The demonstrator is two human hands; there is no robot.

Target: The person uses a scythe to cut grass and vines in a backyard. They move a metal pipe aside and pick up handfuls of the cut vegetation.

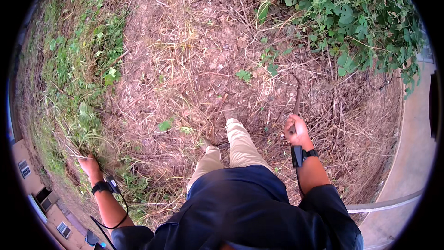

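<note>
My right hand (296, 130) is closed around the handle of a sickle (297, 97). Its thin, dark blade points away from me and hooks over at the far end, just above the dry stalks. Out to the left, my left hand (90, 165) grips a bunch of cut weeds (81, 132), with green leaves and pale stems sticking out past the fingers. Part of that bunch blends into the weeds behind it, so its full extent cannot be made out.
Dry stalks and litter cover the brown ground (185, 78). A leafy green bush (347, 14) stands at the far right, beside a concrete strip (402, 157). Low green weeds (69, 60) grow along the left. A building (34, 166) shows at the lower left.
</note>
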